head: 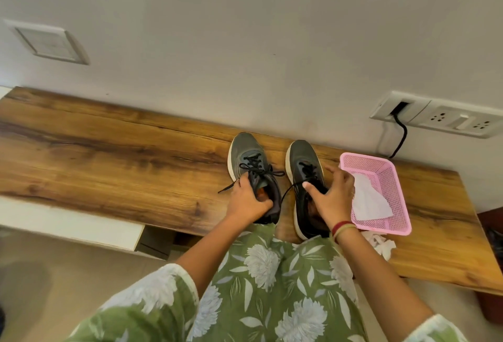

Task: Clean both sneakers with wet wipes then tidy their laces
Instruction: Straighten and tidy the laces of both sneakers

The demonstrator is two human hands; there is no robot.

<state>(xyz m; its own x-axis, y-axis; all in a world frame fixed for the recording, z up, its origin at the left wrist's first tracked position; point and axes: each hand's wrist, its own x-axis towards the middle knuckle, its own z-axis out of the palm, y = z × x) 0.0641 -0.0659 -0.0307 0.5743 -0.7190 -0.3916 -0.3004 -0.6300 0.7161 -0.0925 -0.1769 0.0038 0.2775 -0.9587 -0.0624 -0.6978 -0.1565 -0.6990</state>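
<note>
Nearest the camera: green floral garment (272, 287), both forearms reaching fwd to the wooden bench (109, 151).

Front edge of bench, R side: crumpled wipes (379, 243) lying just in front of the pink basket (400, 205). They are judged to be used ones.

Hands, mid-bench:
- left hand (249, 200): fingers curled round heel collar of left sneaker (246, 151).
- right hand (333, 200): spread wide across right sneaker (302, 153), thumb on inner side, fingers over outer side, gripping it. No wipe is held in either hand.

Sneakers are set side by side, apart, toes twd wall, soles down.

Progress (judgement): wiping prob. finished or nearly so; lace stage in hand. Left sneaker's laces (258, 168) appear knotted, one end trailing off to the L. Right sneaker's lace (288, 192) is seen running loose into the gap betw. the shoes, so it is left to tidy.

Further R: flat white wipe (370, 202) lying inside basket; fresh or used can't be told.

Not resolvable: heels and collars (covered by hands), outsoles, how clean the uppers are. No wipe pack is seen.

Far: wall sockets (446, 119) w/ black cable (401, 134).
</note>
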